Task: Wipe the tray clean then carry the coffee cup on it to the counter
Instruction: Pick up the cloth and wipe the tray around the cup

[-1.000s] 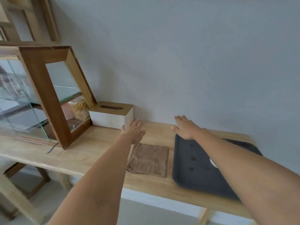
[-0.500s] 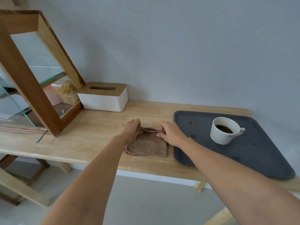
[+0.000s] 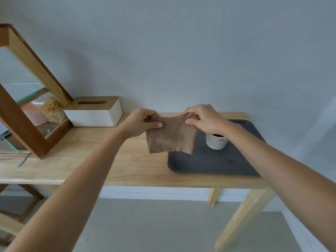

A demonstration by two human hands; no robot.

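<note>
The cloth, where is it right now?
The cloth hangs in the air, pinched along its top edge by the left hand and right hand, above the table beside the tray.

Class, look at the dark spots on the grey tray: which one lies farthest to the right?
The spot near the tray's front edge, below and right of the coffee cup. The other visible spots sit further left, closer to the hanging brown cloth.

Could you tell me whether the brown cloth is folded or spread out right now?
Spread out. The cloth hangs as an open sheet, off the table, pinched at its top corners by the left hand and right hand.
</note>
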